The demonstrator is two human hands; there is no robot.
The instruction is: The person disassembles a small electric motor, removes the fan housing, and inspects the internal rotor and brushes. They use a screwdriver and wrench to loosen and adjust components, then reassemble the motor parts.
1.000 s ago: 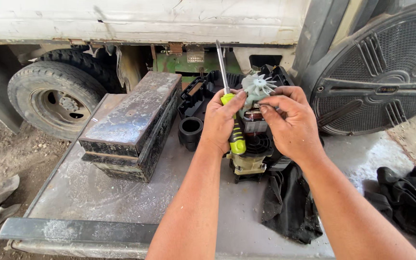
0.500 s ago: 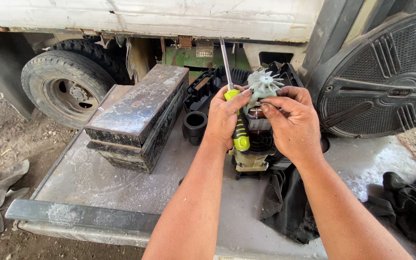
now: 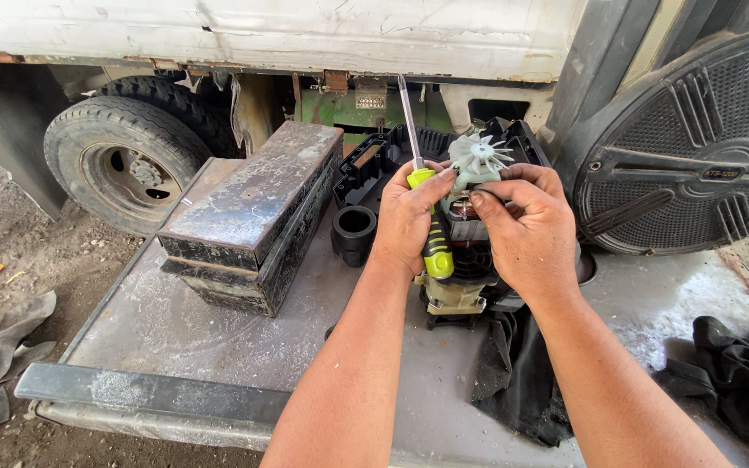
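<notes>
Left hand: the left hand [image 3: 409,217] is closing around a yellow-green screwdriver [image 3: 431,234], shaft pointing up, at frame centre.
Right hand: the right hand [image 3: 526,230] is pinching the top of a small electric motor [image 3: 461,269], fingertips just below its pale fan wheel [image 3: 477,158].
Motor: standing upright on the grey metal table [image 3: 218,329], between both hands.
Around: a dark metal box [image 3: 253,217] is lying left of centre, a black ring [image 3: 354,232] beside it, a black cloth [image 3: 513,381] lower right, a truck tyre [image 3: 123,160] upper left.

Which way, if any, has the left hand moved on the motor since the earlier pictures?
No. The left hand holds the screwdriver at the same spot beside the white fan; only the camera shifted.
</notes>
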